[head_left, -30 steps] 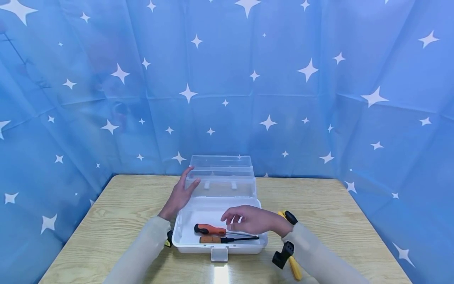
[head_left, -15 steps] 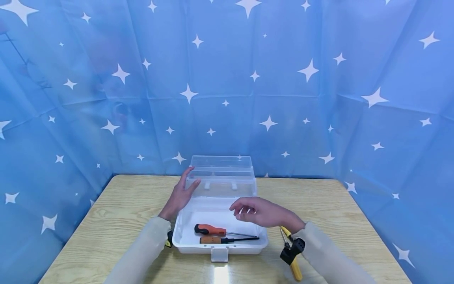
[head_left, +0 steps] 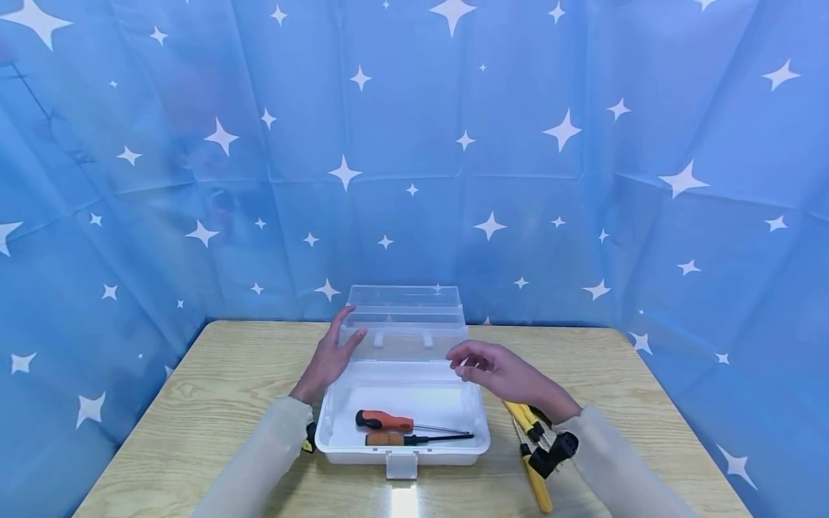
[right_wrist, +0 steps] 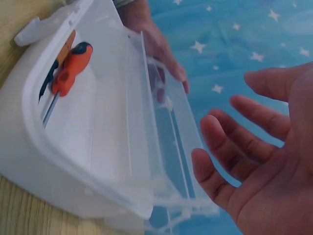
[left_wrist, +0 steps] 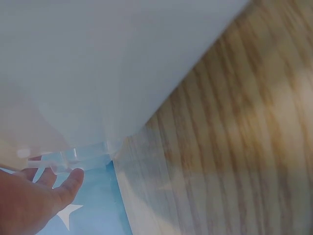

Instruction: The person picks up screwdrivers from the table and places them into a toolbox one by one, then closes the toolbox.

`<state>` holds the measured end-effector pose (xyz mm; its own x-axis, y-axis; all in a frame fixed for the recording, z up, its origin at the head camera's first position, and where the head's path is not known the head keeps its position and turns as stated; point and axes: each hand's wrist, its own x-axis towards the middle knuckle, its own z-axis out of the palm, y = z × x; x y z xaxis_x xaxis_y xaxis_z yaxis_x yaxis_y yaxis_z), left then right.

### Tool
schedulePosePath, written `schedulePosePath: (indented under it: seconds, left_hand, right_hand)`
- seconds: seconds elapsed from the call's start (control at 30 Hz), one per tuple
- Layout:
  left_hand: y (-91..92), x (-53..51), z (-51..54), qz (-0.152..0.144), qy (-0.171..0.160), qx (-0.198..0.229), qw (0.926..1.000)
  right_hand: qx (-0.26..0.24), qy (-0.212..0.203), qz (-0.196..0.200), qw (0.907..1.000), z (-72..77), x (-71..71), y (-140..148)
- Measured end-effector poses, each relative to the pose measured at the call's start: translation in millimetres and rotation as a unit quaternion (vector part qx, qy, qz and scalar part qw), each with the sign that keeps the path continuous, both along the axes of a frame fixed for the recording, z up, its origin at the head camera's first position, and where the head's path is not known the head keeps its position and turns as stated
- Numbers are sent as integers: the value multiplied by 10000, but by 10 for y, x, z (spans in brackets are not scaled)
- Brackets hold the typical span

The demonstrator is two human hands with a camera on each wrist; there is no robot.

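Observation:
A white plastic toolbox (head_left: 447, 457) stands on the table with its clear lid (head_left: 414, 345) tipped back. Inside, an orange and black screwdriver (head_left: 385, 421) lies along the front beside a wooden-handled screwdriver (head_left: 385, 439). My left hand (head_left: 327, 363) holds the lid's left edge, thumb and fingers spread about it; in the left wrist view its thumb touches the clear plastic. My right hand (head_left: 501, 370) hovers at the box's back right, fingers loosely bent and holding nothing. Its bare palm and fingers (right_wrist: 220, 132) show in the right wrist view.
Right of the box lie a yellow-handled screwdriver (head_left: 537, 482) and other yellow-handled tools (head_left: 524, 416), partly hidden under my right wrist. A black and yellow item (head_left: 309, 439) sits by the box's left side. A blue starred curtain (head_left: 414, 144) hangs behind the table (head_left: 246, 360).
My right hand has moved up and to the right, from above the screwdrivers to the box's back right edge. More of the yellow-handled tools shows. My left hand has stayed put.

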<state>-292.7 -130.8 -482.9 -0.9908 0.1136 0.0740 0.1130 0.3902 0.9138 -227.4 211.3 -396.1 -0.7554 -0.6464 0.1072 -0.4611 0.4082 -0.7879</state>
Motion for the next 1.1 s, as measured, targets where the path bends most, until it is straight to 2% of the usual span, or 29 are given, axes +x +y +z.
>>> schedulePosePath:
  seconds: [0.3,0.43,0.8,1.1]
  left_hand:
    - [6,0,-2,17,11,8,10000]
    - [-3,-2,-2,-11,114,1,9999]
    - [-1,-13,-5,2,146,-23,9999]
    - [-1,-4,-6,17,151,-39,9999]
  right_hand:
    - [-100,-103,-449,9989,-43,-47,225]
    - [-99,-94,-625,9980,-60,-71,319]
    - [-251,-39,-1090,9937,-214,-195,693]
    - [-287,-68,-1406,9896,-299,-221,916]
